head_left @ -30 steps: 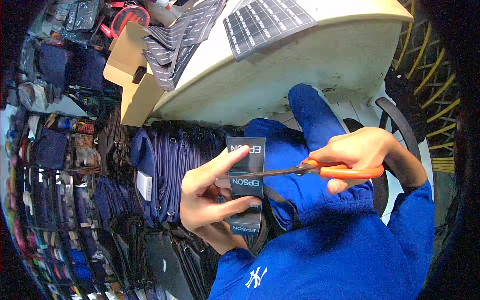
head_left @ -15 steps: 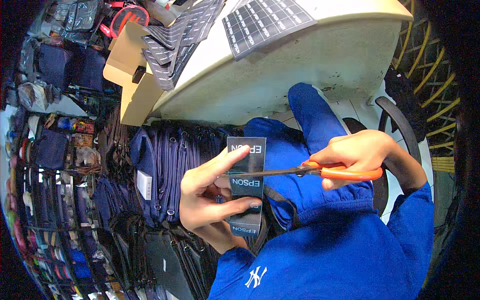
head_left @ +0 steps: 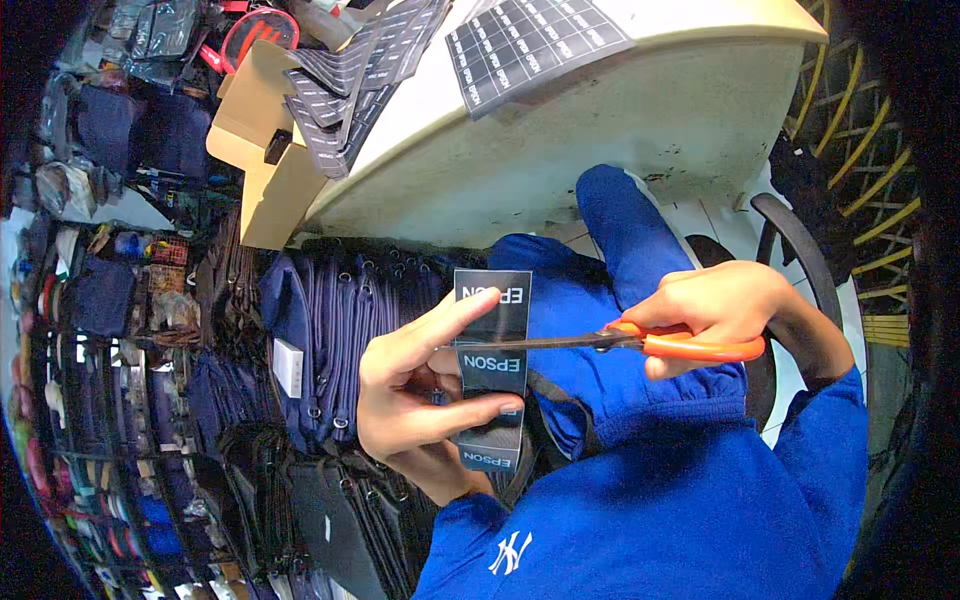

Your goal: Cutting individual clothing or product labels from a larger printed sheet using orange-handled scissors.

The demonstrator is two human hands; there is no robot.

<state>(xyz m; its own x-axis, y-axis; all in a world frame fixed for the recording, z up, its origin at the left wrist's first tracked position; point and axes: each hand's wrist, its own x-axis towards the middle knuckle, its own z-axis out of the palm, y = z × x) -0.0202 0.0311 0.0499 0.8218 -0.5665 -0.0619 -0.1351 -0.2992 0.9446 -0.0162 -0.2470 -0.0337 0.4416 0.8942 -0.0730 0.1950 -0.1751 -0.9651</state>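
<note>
Label strip (head_left: 492, 365), a narrow dark band of glossy rectangular labels with white lettering, stands upright in mid-air in front of the person's chest, just left of centre. It shows three label panels stacked one above another, the top one slightly lighter and catching a sheen, the bottom one partly covered by a finger. Left hand (head_left: 420, 400) grips it from the left side: the index finger stretches up and across the back of the upper part, another finger presses over the lower front, so this hand is closed on the strip. Scissors (head_left: 610, 340) with orange handles come in from the right, their thin dark blades lying nearly level and crossing the strip between the top and middle panels; the blades look almost closed together over it. Right hand (head_left: 715, 310) is wrapped around the orange loops, fingers curled through them. Both forearms wear bright blue sleeves (head_left: 690, 500), and a blue-trousered knee (head_left: 620, 230) rises behind the strip. Farther off, a pale bench (head_left: 620, 130) curves across the top, carrying a sheet of dark labels (head_left: 535, 40) in a grid and a fanned stack of dark label strips (head_left: 345, 80) to its left. A tan cardboard box (head_left: 260, 150) sits at the bench's left end. Below and left, rows of navy bags (head_left: 330, 330) with zips are packed tight beside the left hand.
</note>
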